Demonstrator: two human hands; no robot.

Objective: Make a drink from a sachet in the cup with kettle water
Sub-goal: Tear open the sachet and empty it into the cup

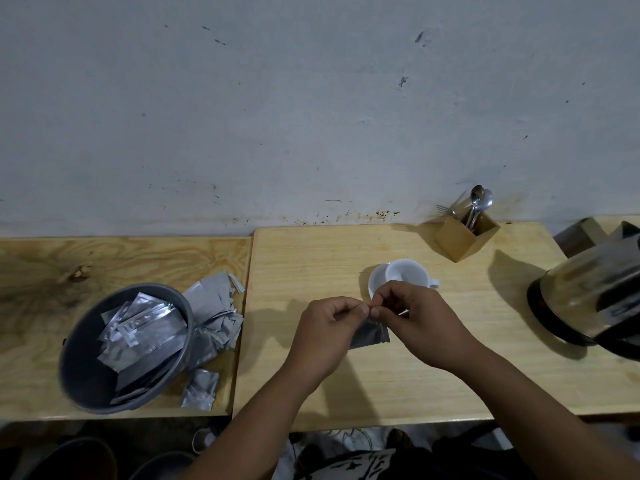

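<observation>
sachet (370,333): flat grey foil, top edge pinched by left hand (323,336) and right hand (420,318)
cup (407,273): round white glazed, on saucer (375,280)

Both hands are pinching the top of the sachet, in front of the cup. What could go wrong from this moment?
1. The left hand and right hand hold the sachet over bare table, short of the cup. A sudden tear could spill powder on the wood.
2. The right hand is close to the cup; a jerk could knock it.
3. The kettle stands near the right forearm, so a wide elbow swing might bump it.
</observation>
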